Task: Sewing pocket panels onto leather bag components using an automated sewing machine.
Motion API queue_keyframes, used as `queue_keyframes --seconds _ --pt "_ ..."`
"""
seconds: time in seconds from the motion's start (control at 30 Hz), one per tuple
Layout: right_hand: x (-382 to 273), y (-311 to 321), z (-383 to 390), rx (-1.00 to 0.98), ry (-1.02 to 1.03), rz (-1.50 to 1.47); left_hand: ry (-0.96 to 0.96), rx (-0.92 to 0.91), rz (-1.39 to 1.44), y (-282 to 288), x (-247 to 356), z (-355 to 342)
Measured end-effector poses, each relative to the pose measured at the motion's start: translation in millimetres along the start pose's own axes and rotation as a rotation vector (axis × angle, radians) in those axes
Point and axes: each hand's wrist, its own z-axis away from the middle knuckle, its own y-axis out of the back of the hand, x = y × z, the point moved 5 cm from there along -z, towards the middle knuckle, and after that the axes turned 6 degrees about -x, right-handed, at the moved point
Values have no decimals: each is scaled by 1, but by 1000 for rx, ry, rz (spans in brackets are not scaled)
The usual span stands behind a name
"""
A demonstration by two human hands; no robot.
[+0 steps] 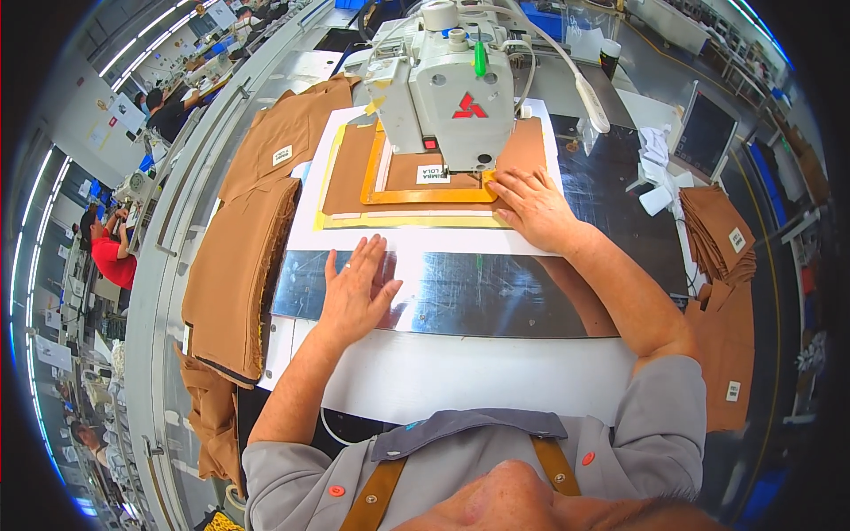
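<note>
My left hand [354,292] lies flat with fingers spread on the shiny metal plate [478,292], its fingertips reaching the edge of a white sheet [416,239]. My right hand [537,211] rests with fingers stretched out at the right corner of a yellow frame [429,196]. Under that frame is a brown fabric piece [347,181] with a white label [432,174] on it. The grey sewing machine head [460,97] stands over the label, and its needle area is partly hidden by the head. Neither hand grips anything.
Stacked brown fabric pieces [232,274] lie to my left, with another brown piece [288,133] behind them. More labelled brown pieces [717,234] hang at the right, near a dark screen [704,133]. White scraps [655,155] lie beside it. Other people work at the far left.
</note>
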Motion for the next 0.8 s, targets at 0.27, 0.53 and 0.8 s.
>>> queue_keyframes --seconds 0.27,0.53,0.8 --pt "78 0 55 -115 -561 -93 107 118 104 -1 -41 -44" --pt "139 -5 104 -245 -816 -41 78 102 -63 -28 -21 -114" --pt "145 -3 113 -150 -799 -109 92 84 -88 -32 8 -141"
